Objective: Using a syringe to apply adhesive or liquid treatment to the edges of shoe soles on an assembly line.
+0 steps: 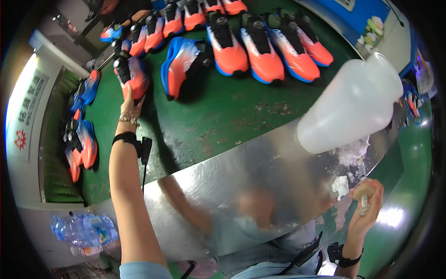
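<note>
Head view: the left hand point(132, 107) grips the toe of an orange-and-black shoe point(132, 76) — toward the green table's point(209, 125) left side — while the right hand point(370, 201) clasps a slim, syringe-like tool point(363, 172) near a white bottle point(348, 107).
</note>
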{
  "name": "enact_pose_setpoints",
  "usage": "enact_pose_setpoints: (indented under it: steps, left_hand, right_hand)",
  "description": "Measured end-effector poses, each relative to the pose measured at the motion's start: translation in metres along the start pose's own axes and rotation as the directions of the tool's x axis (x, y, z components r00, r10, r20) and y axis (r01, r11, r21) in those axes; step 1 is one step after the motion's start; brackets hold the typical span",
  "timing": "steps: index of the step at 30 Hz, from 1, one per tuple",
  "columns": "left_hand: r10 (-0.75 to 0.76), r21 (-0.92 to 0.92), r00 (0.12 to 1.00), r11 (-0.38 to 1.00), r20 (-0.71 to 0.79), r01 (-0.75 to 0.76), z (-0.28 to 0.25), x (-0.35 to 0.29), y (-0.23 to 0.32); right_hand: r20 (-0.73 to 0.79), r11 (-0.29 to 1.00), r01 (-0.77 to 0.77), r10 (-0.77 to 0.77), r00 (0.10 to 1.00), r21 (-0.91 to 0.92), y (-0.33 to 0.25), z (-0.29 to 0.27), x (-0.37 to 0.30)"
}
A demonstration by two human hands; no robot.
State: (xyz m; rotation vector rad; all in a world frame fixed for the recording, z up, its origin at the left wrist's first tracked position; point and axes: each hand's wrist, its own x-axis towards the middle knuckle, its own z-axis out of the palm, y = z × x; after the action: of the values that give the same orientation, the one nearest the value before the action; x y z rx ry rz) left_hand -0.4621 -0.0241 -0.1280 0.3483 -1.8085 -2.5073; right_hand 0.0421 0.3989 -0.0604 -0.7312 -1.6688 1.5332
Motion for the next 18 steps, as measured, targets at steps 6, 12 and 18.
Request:
enact_pose_setpoints:
  steps: [6,12,18]
  left_hand:
    - [0.009,0.119,0.999,0.993,0.047,-0.015,-0.008,-0.076,-0.016]
    - [-0.275,-0.080,0.957,0.956,0.088,0.282,-0.041,-0.329,0.028]
    - [-0.602,-0.183,0.757,0.799,-0.255,0.573,-0.083,-0.574,0.016]
  right_hand:
    - [-0.084,0.981,-0.013,0.030,0.996,0.195,-0.011,-0.011,0.001]
    - [0.212,0.984,0.018,-0.055,0.976,0.176,-0.004,-0.042,0.013]
    - [0.178,0.969,0.104,-0.146,0.973,0.224,-0.004,-0.029,0.028]
